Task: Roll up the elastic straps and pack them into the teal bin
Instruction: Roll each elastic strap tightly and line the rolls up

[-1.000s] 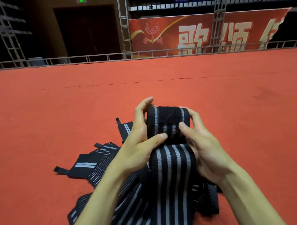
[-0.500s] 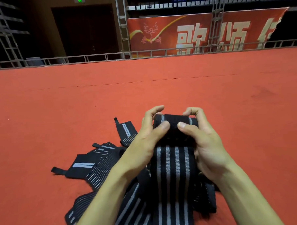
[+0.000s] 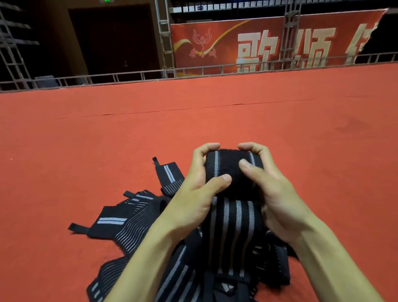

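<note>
A black elastic strap with grey stripes (image 3: 233, 227) runs up from the bottom of the view to a partly wound roll (image 3: 226, 165) held above the red carpet. My left hand (image 3: 195, 196) grips the roll's left end, thumb pressed on its front. My right hand (image 3: 273, 193) grips the right end, fingers curled over the top and thumb on the front. A heap of loose black striped straps (image 3: 128, 222) lies on the carpet below and to the left of my hands. The teal bin is not in view.
Red carpet (image 3: 79, 144) spreads out on all sides of the heap. A metal railing (image 3: 121, 76) runs along its far edge, with a red banner (image 3: 268, 42) and truss frames behind it.
The roll has been turned further, taking up more strap. My fingers have shifted over its top and both thumbs have moved on its front.
</note>
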`<state>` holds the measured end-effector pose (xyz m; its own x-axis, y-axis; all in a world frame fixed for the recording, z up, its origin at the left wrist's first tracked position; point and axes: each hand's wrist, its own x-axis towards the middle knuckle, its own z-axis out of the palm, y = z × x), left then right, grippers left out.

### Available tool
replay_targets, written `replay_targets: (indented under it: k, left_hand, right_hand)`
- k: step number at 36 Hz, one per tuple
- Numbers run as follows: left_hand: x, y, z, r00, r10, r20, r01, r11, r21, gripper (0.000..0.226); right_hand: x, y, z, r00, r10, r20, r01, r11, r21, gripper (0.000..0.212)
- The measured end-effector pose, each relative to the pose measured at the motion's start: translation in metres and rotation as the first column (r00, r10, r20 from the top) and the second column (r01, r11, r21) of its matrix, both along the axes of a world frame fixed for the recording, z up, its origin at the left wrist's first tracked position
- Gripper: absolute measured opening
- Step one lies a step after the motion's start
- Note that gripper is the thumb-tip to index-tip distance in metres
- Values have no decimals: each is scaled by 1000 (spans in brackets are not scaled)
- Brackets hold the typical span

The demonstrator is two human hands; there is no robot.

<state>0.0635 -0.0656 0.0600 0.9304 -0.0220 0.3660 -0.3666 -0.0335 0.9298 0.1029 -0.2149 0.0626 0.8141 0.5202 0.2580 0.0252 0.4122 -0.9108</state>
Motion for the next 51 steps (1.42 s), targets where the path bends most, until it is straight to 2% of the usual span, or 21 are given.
replay_targets:
  k: [3,10,16,21,24,26,30,34,36,38,40,44,48,51]
  left_hand:
    - [0,1,-1,1000,15,-26,-15,1000,4,55]
    - [-1,8,1,993,-49,-105,51,999,15,64]
    - [0,12,5,1000,5,19,-4,999,-40,62]
    - [0,13,5,979,65,194,-88,990,108,57]
    - [1,11,3,963,84,255,-123,982,142,60]
    - [2,7,2,960,83,266,-127,980,152,62]
    - [2,7,1,987,41,158,-60,992,112,65]
    - [4,9,-1,997,-43,-66,42,999,-15,63]
    - [4,7,-1,986,-55,-156,41,995,-94,53]
    - [5,4,0,979,-34,-203,14,995,-97,52]
    - [4,3,0,972,-37,-232,20,997,-78,54]
    - [3,5,2,970,-80,-231,57,993,-101,39]
    - [5,9,3,980,-84,-183,54,985,-163,47]
    - [7,9,1,992,-52,-116,33,986,-161,46]
  right_hand:
    - [-1,3,-1,994,-73,85,76,997,-29,41]
    - [1,-4,-2,987,-41,158,51,997,-57,40]
    - [2,-1,-1,992,-82,96,85,996,-24,61]
    - [0,-2,-1,999,29,22,-29,999,-18,54]
    - [0,2,-2,1000,6,-12,-7,1000,-15,52]
    - [1,3,-3,998,-45,45,46,998,-32,49]
    - [2,-1,-1,995,-57,84,57,998,-2,41]
    - [5,-6,-2,994,-11,105,10,1000,13,45]
    - [6,-6,-4,994,24,106,-24,1000,3,44]
    - [7,-5,-5,993,53,103,-54,999,2,42]
    - [8,-6,-5,994,62,91,-63,998,10,43]
    - [9,-7,-5,996,53,73,-53,999,5,48]
    - [8,-8,-5,991,132,30,-132,991,16,55]
    - [5,-7,-4,986,165,-12,-164,985,47,43]
